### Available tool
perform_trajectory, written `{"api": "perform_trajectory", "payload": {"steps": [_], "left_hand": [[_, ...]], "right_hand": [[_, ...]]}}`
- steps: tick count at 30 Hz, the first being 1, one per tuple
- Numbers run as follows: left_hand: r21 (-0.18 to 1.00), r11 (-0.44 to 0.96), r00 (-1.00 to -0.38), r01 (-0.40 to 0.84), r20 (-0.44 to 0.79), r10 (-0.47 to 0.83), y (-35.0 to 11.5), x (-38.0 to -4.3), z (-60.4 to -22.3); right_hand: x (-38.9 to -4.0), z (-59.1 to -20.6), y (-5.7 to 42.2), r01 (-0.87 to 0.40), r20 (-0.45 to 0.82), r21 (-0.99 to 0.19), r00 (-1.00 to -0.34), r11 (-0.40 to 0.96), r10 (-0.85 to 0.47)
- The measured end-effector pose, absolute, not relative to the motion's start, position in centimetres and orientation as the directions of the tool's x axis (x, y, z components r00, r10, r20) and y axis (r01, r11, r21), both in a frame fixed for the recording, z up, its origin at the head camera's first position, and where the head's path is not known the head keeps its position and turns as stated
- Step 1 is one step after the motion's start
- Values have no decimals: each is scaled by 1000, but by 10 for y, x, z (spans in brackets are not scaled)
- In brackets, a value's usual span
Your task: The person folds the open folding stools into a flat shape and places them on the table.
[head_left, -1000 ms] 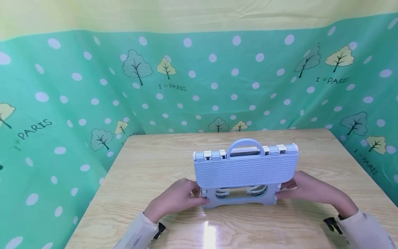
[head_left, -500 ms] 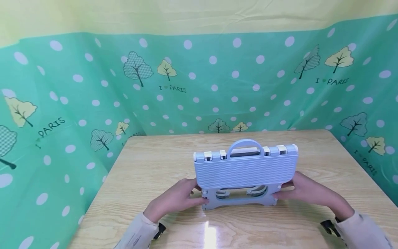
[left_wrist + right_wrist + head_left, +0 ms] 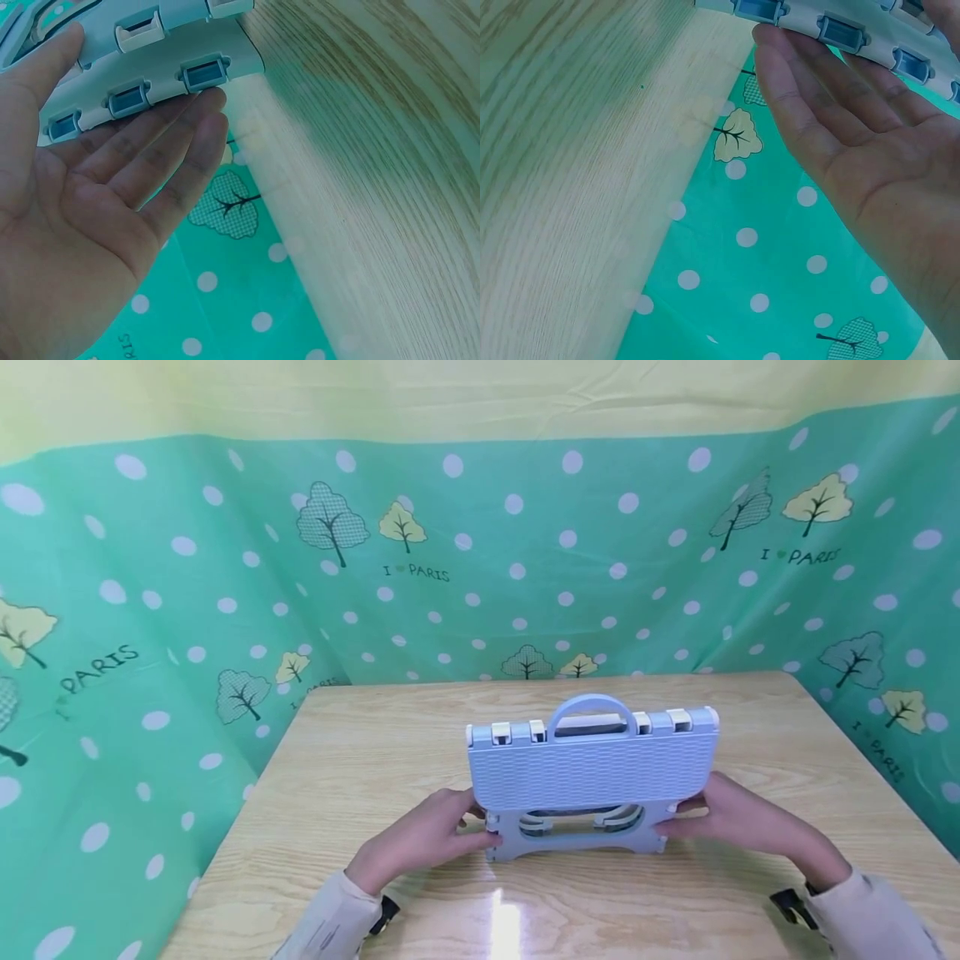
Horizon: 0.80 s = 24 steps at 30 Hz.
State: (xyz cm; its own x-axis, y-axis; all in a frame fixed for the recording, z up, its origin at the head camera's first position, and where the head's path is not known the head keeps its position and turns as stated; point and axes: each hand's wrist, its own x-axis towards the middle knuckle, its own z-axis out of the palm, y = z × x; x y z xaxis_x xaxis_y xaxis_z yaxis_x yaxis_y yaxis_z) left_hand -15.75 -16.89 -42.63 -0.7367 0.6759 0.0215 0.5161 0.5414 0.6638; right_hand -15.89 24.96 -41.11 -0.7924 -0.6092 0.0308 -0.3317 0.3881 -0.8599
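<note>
A light blue plastic folding stool (image 3: 592, 770) with white hinges and a woven-look top stands part folded on the table, its arched handle (image 3: 590, 700) uppermost. At its left side, my left hand (image 3: 420, 833) holds the leg panel, thumb in front and fingers round by the hinged side edge. My right hand (image 3: 738, 810) grips the opposite side likewise, thumb on the front panel and fingers partly hidden behind the stool. In the left wrist view, the fingertips (image 3: 212, 99) lie along the hinged edge (image 3: 142, 94). The right wrist view has the fingers (image 3: 832, 90) under the other hinged edge (image 3: 847, 34).
The wooden table (image 3: 360, 735) extends around the stool on all sides. A green dotted curtain (image 3: 450, 593) with printed trees hangs behind the table and along its left and right sides. Dark wrist straps (image 3: 795, 906) show at the sleeves.
My right hand has shifted slightly left, its thumb reaching a little further onto the front panel. The left hand and the stool have hardly moved.
</note>
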Motion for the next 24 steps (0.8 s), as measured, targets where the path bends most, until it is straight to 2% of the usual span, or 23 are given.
{"api": "perform_trajectory", "payload": {"steps": [24], "left_hand": [[672,538,-744,508,27,668,-167,-157,-426]], "right_hand": [[-160,-414,251,-358,51,-852,-783,381,-620]]}}
